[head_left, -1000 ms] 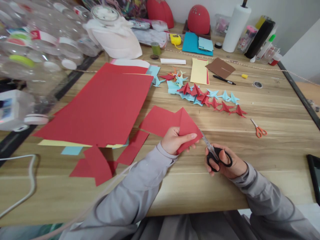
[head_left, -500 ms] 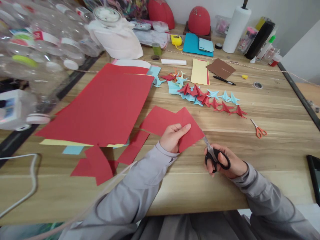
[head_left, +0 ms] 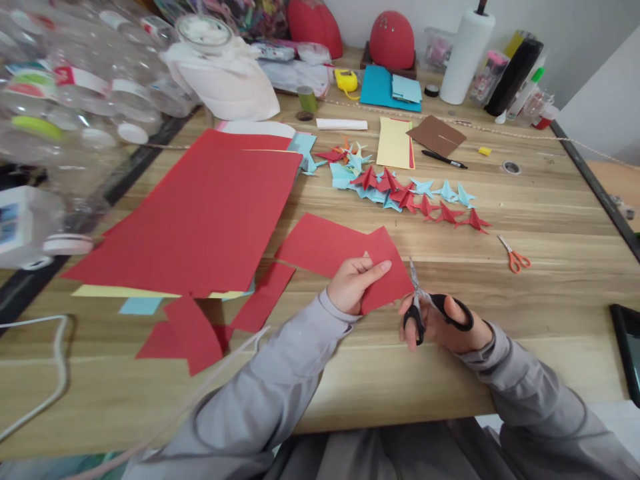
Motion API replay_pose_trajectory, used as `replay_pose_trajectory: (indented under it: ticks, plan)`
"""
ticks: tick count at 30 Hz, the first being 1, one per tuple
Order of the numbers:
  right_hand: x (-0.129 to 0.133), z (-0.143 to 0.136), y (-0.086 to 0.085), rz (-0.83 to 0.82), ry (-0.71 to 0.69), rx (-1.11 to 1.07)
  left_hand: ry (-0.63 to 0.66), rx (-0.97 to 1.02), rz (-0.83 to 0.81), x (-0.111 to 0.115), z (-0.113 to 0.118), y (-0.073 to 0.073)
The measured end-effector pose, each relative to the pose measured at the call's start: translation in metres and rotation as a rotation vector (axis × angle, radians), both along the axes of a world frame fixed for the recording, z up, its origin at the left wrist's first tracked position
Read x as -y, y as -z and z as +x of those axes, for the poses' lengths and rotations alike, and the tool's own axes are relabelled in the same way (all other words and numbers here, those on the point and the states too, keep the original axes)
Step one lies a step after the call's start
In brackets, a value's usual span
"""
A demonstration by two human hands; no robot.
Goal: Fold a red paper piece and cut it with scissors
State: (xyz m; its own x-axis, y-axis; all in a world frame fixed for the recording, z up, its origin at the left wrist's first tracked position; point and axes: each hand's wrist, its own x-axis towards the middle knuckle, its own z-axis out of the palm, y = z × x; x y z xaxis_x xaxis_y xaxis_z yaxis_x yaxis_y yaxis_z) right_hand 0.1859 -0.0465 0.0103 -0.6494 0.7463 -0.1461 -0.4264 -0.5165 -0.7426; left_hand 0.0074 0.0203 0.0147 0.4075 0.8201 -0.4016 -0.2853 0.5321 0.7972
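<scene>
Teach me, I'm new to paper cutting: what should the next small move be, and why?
I'd probably ease the black-handled scissors slightly left with the right grip, settling the blades around the corner of the red paper piece in the left grip. The handles are spread and the blades are right by that corner, but whether it lies between them is unclear.

No readable text, brand or number anywhere. Landmark: big red sheet (head_left: 200,220). Beyond its left side, plastic bottles (head_left: 83,50), one with a red-and-white label (head_left: 75,76), another with a red-and-green label (head_left: 29,81); print blurred on both. Left of the sheet, white device (head_left: 41,217) with a small screen (head_left: 8,221), cut off by frame edge, display illegible.
</scene>
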Motion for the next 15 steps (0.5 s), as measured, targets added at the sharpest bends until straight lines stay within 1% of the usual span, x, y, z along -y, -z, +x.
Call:
replay_pose_trajectory:
  ticks: [7,11,15]
  plan:
    - [-0.0010,-0.0010,-0.0008,-0.016,0.034,0.018,0.018,-0.010,0.012,0.0035,0.0012,-0.0005]
    - [-0.0018,-0.0021,-0.0037,-0.013,0.098,0.027,-0.022,0.020,0.035,0.0043,0.0020,0.0012]
    - [-0.0030,-0.0038,-0.0053,0.000,0.120,0.023,-0.050,0.003,0.031,0.0042,0.0023,0.0048]
